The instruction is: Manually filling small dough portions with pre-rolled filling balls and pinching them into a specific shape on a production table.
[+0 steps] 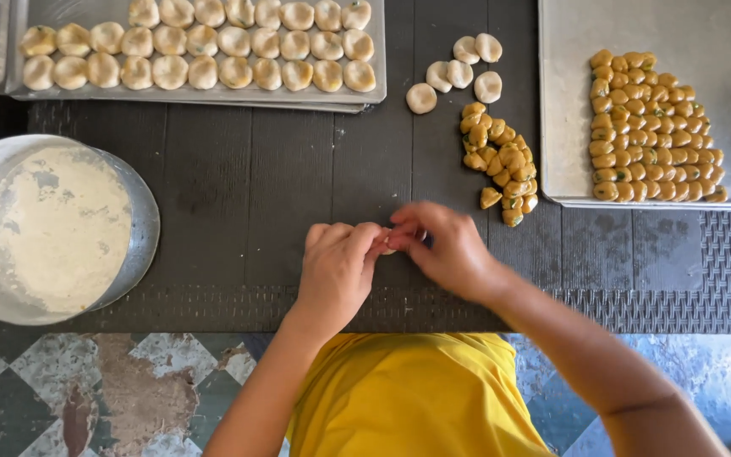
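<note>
My left hand (338, 267) and my right hand (444, 250) meet over the dark mat (239, 195), fingertips pinched together on a small pale dough piece (390, 245) that is mostly hidden between them. Just beyond my right hand lies a loose heap of small yellow filling pieces (501, 161). A few pale dough discs (458, 72) lie on the mat beyond the heap.
A metal tray of round filled dough balls (196, 55) sits at the far left. Another metal tray (568, 101) at the far right holds rows of yellow filling pieces (653, 127). A metal bowl of flour (141, 220) stands at the left. Tiled floor shows below.
</note>
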